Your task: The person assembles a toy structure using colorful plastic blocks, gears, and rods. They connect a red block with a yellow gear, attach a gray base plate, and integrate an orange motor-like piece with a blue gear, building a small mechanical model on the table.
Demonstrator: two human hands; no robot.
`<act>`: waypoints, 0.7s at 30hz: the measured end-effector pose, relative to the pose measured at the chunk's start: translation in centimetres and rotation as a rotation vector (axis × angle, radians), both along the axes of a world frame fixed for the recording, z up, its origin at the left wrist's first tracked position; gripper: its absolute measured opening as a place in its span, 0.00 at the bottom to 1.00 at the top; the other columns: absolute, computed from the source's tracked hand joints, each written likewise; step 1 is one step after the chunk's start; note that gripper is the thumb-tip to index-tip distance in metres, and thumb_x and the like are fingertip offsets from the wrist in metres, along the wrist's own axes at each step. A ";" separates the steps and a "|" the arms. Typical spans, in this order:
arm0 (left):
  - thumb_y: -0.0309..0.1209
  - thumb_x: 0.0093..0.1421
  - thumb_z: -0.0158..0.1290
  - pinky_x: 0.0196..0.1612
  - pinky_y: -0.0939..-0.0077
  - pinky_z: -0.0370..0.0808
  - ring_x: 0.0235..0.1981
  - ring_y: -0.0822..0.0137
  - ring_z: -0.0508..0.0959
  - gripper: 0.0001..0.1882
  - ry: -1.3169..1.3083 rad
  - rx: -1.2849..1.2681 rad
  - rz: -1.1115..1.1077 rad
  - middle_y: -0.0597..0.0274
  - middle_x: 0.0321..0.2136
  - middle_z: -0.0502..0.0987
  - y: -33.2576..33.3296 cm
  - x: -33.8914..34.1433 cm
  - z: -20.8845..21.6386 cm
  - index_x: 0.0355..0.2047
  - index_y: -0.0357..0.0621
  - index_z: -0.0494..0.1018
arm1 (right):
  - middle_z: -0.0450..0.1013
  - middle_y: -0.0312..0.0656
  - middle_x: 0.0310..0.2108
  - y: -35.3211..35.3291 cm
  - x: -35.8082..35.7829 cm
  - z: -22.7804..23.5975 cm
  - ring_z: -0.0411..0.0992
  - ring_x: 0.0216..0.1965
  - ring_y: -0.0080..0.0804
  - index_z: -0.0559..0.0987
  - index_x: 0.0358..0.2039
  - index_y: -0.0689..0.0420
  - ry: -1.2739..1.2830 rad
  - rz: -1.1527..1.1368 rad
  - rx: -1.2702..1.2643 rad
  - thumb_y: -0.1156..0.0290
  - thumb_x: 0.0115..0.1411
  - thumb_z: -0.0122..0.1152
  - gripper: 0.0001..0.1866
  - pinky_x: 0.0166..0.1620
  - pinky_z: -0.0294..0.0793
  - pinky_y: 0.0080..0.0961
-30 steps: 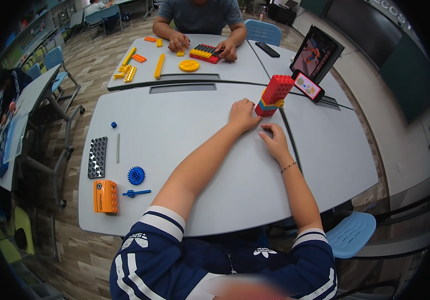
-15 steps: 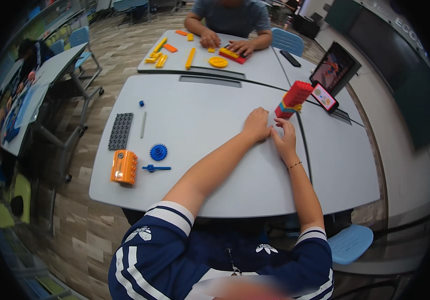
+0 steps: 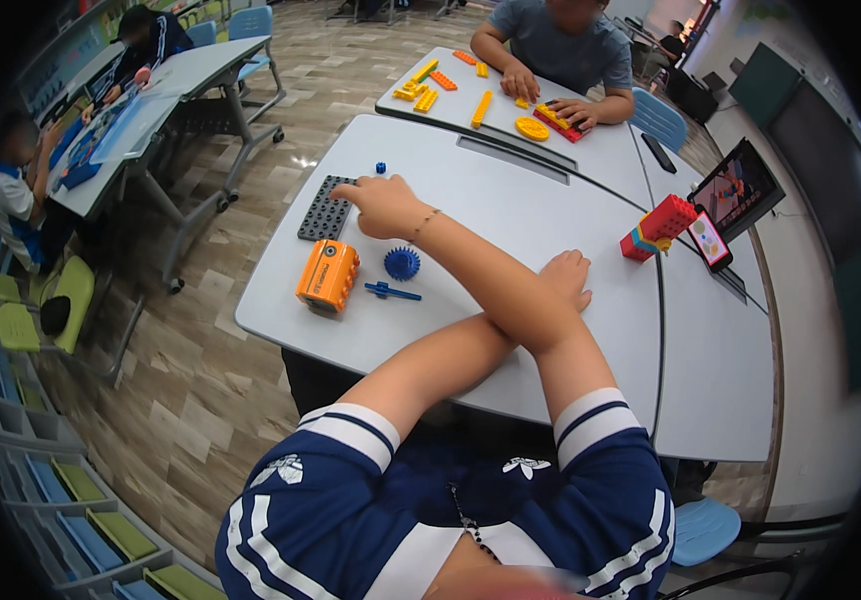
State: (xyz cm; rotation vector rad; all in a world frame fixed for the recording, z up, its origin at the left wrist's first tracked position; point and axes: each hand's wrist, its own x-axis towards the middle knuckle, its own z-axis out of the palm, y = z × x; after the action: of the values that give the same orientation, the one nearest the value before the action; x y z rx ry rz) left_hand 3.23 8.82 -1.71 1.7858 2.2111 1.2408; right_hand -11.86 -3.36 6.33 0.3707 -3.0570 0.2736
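Observation:
My right arm crosses over my left. My right hand (image 3: 385, 207) is at the dark grey studded plate (image 3: 323, 212), its index finger stretched out over the plate's right edge; the thumb is hidden. Close by are a small blue piece (image 3: 381, 168), an orange box-shaped block (image 3: 328, 275), a blue gear (image 3: 402, 263) and a blue axle piece (image 3: 392, 292). My left hand (image 3: 566, 278) rests on the table with its fingers loosely extended, holding nothing visible. To its right stands a red, blue and yellow brick stack (image 3: 658, 228).
A phone (image 3: 710, 238) leans by a dark display (image 3: 738, 190) behind the stack. Across the table, another person's hands (image 3: 568, 113) work on red and yellow bricks, among loose yellow and orange pieces (image 3: 440, 80). A dark flat device (image 3: 658, 153) lies at far right.
My right hand has swung left from beside the brick stack, crossing over my left arm to the grey plate. The light grey rod near the plate no longer shows. The view has shifted left.

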 end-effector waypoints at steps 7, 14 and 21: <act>0.33 0.51 0.58 0.54 0.64 0.69 0.50 0.54 0.70 0.25 0.007 -0.031 0.011 0.51 0.45 0.70 -1.9 0.2 0.6 0.49 0.35 0.69 | 0.73 0.39 0.44 -0.3 -2.3 -1.2 0.72 0.47 0.37 0.76 0.51 0.38 -0.030 0.010 0.102 0.76 0.50 0.52 0.27 0.49 0.61 0.39; 0.32 0.52 0.58 0.54 0.63 0.68 0.50 0.54 0.69 0.24 0.065 -0.024 -0.040 0.49 0.44 0.71 -1.8 0.1 0.2 0.48 0.35 0.69 | 0.73 0.42 0.46 1.1 -1.1 -0.1 0.73 0.47 0.36 0.73 0.52 0.44 0.049 -0.044 -0.065 0.70 0.51 0.55 0.24 0.52 0.63 0.42; 0.29 0.50 0.56 0.48 0.61 0.68 0.42 0.51 0.71 0.20 0.042 0.219 -0.192 0.46 0.39 0.70 -6.3 1.3 -0.8 0.42 0.30 0.69 | 0.73 0.42 0.42 6.6 5.4 1.7 0.73 0.43 0.37 0.70 0.54 0.50 -0.007 -0.085 -0.308 0.68 0.54 0.55 0.24 0.46 0.70 0.34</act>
State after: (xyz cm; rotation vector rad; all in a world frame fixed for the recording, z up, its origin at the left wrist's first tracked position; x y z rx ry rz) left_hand 4.56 2.54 -2.47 2.0629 1.9304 1.4609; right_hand -6.44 3.23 7.99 0.2218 -2.9581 0.7285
